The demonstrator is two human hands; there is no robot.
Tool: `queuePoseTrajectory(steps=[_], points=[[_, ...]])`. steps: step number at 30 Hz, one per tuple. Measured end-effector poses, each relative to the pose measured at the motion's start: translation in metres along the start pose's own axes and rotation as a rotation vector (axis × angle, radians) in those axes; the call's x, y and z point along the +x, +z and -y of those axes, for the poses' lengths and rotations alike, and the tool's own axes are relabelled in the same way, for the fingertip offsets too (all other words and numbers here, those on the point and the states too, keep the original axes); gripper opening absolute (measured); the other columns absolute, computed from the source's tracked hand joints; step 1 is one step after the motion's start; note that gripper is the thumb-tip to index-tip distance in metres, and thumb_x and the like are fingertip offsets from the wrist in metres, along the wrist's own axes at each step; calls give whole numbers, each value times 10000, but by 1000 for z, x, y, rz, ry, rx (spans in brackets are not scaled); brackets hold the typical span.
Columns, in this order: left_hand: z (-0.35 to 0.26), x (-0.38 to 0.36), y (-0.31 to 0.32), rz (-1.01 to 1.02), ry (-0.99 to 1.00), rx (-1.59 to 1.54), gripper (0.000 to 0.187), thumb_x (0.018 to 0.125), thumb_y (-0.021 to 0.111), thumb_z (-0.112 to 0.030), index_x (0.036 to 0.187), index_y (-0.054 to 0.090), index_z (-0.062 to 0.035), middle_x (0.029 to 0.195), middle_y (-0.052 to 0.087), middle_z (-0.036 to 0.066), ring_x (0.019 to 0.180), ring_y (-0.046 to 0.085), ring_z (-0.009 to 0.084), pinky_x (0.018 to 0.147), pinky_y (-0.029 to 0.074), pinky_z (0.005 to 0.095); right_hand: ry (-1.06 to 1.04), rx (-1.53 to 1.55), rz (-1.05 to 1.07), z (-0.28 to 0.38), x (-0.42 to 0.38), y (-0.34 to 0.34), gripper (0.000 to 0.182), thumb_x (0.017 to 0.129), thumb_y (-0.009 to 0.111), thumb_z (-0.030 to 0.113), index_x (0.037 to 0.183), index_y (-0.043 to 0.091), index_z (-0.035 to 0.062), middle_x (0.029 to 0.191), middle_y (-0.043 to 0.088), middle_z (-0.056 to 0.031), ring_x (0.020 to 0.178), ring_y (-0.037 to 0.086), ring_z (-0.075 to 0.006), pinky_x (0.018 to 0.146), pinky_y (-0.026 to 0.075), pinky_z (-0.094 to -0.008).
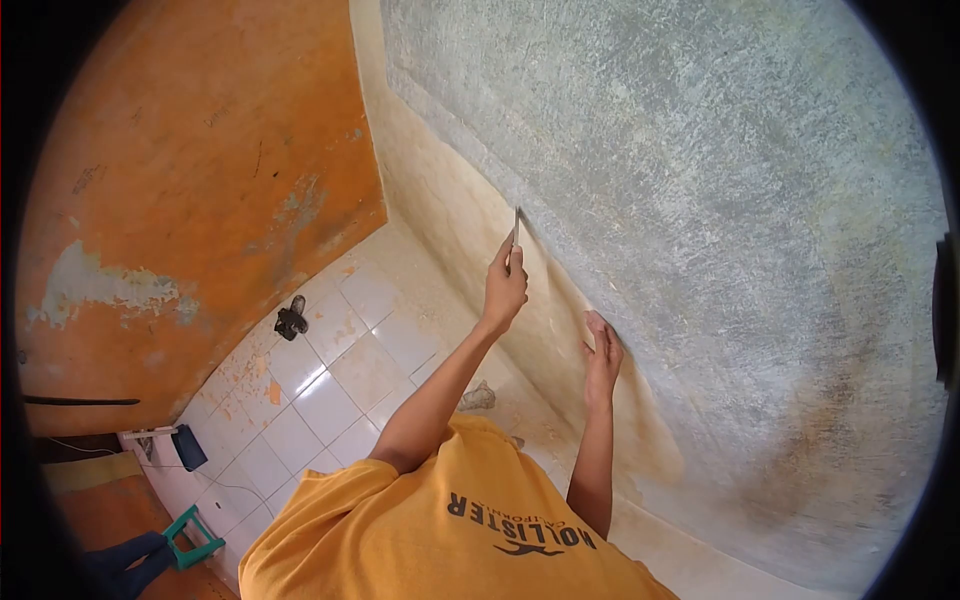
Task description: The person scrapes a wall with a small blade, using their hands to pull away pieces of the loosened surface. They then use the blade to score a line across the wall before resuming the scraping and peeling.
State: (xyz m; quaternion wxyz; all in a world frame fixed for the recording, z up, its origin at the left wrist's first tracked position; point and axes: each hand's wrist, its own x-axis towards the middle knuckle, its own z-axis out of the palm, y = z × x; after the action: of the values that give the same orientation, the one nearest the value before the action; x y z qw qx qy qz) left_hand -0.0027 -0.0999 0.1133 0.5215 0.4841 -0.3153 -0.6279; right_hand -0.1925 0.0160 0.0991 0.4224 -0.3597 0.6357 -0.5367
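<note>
My left hand (507, 286) is closed around a thin flat scraper (517, 228), seen nearly edge-on. The scraper's tip meets the wall where the cream paint layer (465, 205) borders the rough grey wall surface (680, 200). Lower along the same border, my right hand (603, 360) has bent fingers on the edge of the cream layer and appears to grip it. Between both hands this layer bulges away from the wall, with shadows along its edge. Part of the right fingers' contact is hidden.
An orange wall (200, 130) with flaked patches stands at left. Paint flakes (273, 392) and a dark object (291, 320) lie on the white tiled floor (345, 410). A green stool (195, 540), a blue dustpan-like object (188, 447) and another person's legs (130, 567) are at lower left.
</note>
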Motion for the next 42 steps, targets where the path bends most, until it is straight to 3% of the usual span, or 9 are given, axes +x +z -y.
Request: queuePoseTrajectory(steps=[7,8,14,17,24,27,28,37,42], points=[[1,-3,7,-22,53,62,529,1097,468,-383,1569,401,-153,643,372,-70,521,346,44,442,308,230,-4,24,-1,0,0,6,470,1076,513,386,1399,585,52,1423,611,-92,1356,522,-192,1030,452,-393],[-2,2,-4,52,-58,-66,538,1096,472,-387,1575,391,-156,637,359,-75,511,326,43,442,292,229,-12,7,-3,-2,-1,6,469,1076,513,386,1398,585,53,1420,612,-90,1354,523,-192,1026,454,-391],[1,-17,7,10,13,31,468,1103,447,-324,1518,482,-111,590,383,-64,479,359,52,414,325,263,-1,-7,-22,-3,-1,6,464,1076,514,386,1400,585,60,1410,617,-81,1343,528,-187,1016,456,-382],[0,13,-7,-9,-19,17,516,1098,468,-382,1562,414,-162,630,365,-75,511,331,41,439,286,215,-11,1,-21,-3,-1,5,461,1077,513,383,1400,585,62,1410,616,-79,1345,526,-187,1017,455,-383],[2,-14,4,52,3,44,512,1099,468,-380,1552,424,-147,640,374,-69,525,350,37,443,298,219,-1,-9,-28,-6,-3,3,474,1078,509,352,1409,563,17,1436,591,-114,1362,530,-223,1036,486,-406],[-3,21,-10,-44,40,-6,522,1098,468,-389,1557,418,-146,647,381,-68,529,356,44,445,308,224,-1,0,-31,-6,-2,6,461,1079,511,368,1399,580,44,1420,606,-92,1351,528,-198,1029,465,-397],[-6,23,-17,34,-7,-59,532,1094,478,-393,1559,415,-142,646,388,-64,529,374,49,446,329,226,-1,2,-37,-6,-4,6,456,1078,513,379,1394,589,59,1411,614,-80,1345,528,-185,1024,455,-391],[-11,38,-21,-60,29,53,523,1098,465,-386,1554,420,-134,642,416,-46,550,418,52,460,367,229,-32,-20,-6,-10,2,8,460,1076,513,348,1398,578,27,1417,605,-120,1344,546,-220,1022,494,-397],[0,19,-11,-14,72,82,504,1097,466,-381,1542,450,-145,637,401,-57,536,398,58,458,356,233,-4,-16,-8,-12,3,6,448,1074,518,374,1388,598,64,1413,614,-72,1337,538,-192,1021,461,-390]])
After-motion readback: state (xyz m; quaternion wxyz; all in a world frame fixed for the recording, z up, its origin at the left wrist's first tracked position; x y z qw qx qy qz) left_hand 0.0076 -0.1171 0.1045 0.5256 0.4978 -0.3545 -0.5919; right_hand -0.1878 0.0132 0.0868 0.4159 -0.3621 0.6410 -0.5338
